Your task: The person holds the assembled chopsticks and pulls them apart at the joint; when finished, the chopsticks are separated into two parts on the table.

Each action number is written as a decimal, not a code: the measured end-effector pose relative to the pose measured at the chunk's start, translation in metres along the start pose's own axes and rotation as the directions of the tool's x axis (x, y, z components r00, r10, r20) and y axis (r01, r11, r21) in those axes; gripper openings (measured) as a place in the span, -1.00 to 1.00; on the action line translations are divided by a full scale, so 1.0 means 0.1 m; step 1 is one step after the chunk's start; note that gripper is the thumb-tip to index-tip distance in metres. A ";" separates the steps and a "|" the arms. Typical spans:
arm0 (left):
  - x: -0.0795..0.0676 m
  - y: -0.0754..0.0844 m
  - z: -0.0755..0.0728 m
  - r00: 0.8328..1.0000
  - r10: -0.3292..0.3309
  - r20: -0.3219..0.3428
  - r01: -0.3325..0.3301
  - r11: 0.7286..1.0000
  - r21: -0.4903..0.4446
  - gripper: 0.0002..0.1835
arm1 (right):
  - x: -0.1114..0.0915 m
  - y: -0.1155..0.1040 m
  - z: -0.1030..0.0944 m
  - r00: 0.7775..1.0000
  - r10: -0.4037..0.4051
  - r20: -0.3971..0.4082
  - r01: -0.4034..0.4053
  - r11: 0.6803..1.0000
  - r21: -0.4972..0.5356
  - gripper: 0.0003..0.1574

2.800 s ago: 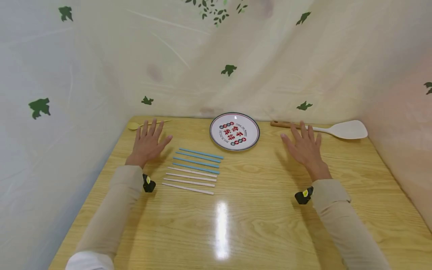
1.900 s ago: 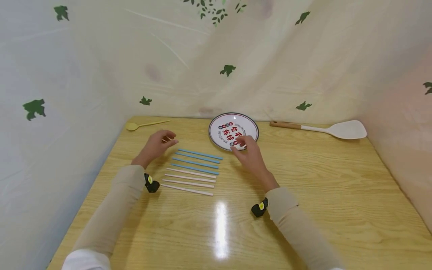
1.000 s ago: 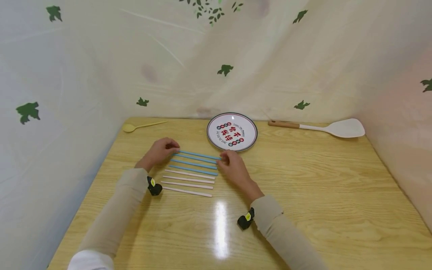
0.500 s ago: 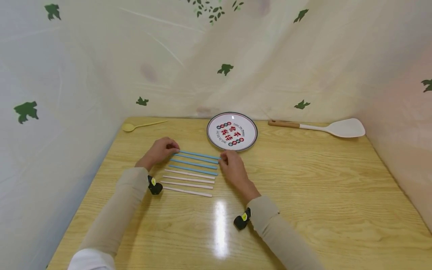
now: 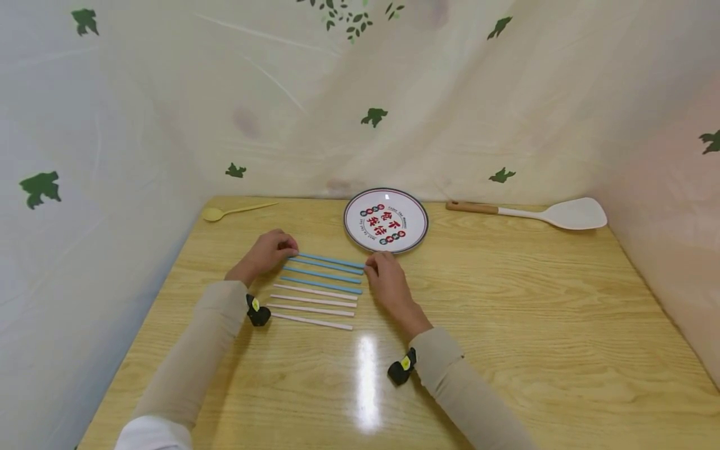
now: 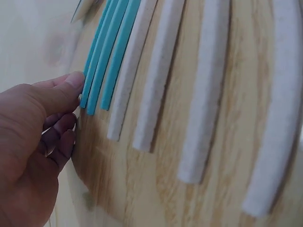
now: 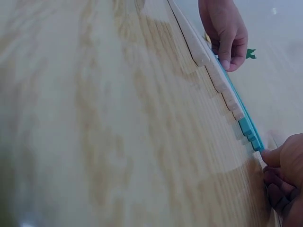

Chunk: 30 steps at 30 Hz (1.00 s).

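Observation:
Several blue chopsticks and several pale pinkish-white chopsticks lie in near-parallel rows on the wooden table, the blue ones farther back. My left hand pinches the left end of the farthest blue chopstick between thumb and fingers. At its right end, the thumb and fingertips of my right hand hold the same stick. In the left wrist view the left thumb presses along the blue end. The right wrist view has both hands at opposite ends; my right fingers partly hide the tip.
Behind the chopsticks, a round white plate with red lettering lies near the back cloth wall. A yellow spoon is at the back left. A white spatula with a wooden handle lies at the back right. Cloth walls border the table.
Both hands, first spread flat near the spoon and spatula, have moved inward and grasped the ends of the farthest blue chopstick. Over the last second they have barely moved.

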<state>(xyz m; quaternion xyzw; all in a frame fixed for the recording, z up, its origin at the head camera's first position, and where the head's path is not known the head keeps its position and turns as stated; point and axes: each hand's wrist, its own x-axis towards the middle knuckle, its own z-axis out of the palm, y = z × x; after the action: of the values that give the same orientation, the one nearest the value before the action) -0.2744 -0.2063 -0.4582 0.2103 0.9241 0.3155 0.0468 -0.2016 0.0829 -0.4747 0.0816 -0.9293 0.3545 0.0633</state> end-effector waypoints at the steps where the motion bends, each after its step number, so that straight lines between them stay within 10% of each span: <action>1: -0.01 0.00 -0.01 1.000 -0.003 -0.004 0.003 1.000 -0.006 -0.91 | -0.01 -0.01 -0.01 1.000 -0.003 0.003 0.003 1.000 0.001 -0.88; 17: -0.06 0.39 -0.18 1.000 -0.012 0.019 0.015 0.986 -0.164 -0.82 | -0.10 -0.08 -0.54 0.992 -0.123 -0.028 0.125 0.988 0.088 -0.85; 30: -0.10 1.03 -0.06 0.978 0.144 0.151 -0.122 0.982 -0.143 -0.84 | -0.23 0.05 -0.82 0.966 -0.256 -0.025 0.257 0.960 0.115 -0.85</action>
<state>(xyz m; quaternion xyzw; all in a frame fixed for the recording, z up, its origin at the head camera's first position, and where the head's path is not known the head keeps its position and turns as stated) -0.2295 -0.1403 -0.3921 0.2930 0.8781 0.3607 0.1139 -0.1755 0.1432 -0.4211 0.2031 -0.8883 0.3974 0.1082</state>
